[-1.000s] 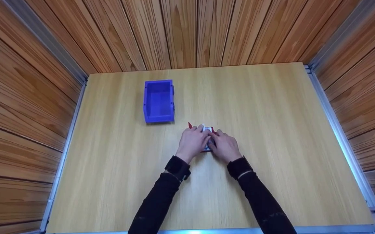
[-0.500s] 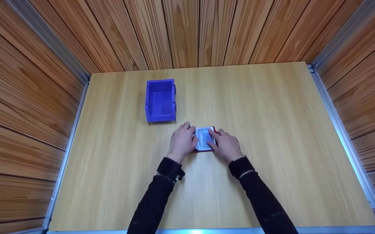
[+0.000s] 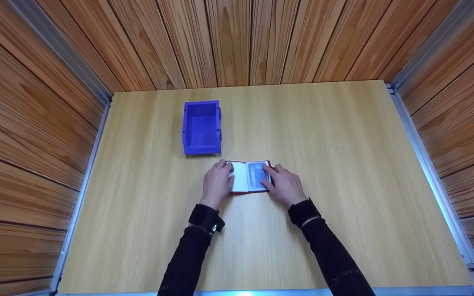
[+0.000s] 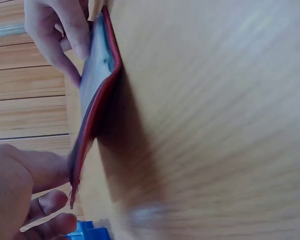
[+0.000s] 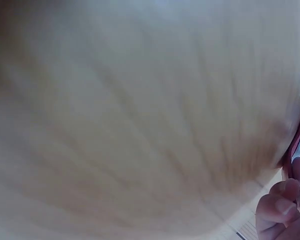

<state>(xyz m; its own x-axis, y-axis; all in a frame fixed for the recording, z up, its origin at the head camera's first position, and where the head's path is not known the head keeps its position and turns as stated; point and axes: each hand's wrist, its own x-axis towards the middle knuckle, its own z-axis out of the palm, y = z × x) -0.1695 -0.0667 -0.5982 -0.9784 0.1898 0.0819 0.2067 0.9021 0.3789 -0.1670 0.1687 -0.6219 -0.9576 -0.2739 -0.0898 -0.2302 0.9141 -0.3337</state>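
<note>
Left hand (image 3: 215,183), on the wearer's side of the blue storage bin (image 3: 201,128) and slightly right of it, grips the left edge of a small red-covered booklet (image 3: 247,181). I record the booklet open, right of the bin and nearer the wearer, apart from it. Left leaf (image 3: 239,174) white; from the left wrist I see that side tilted up off the wooden tabletop (image 3: 138,230), shadow beneath. Right leaf (image 3: 256,176), farther from the bin, blue with a pale border. Right hand (image 3: 285,185), farthest right of the bin, grasps the booklet's right edge, thumb and a finger on the leaf. My right-wrist view: tabletop mostly blurred.
</note>
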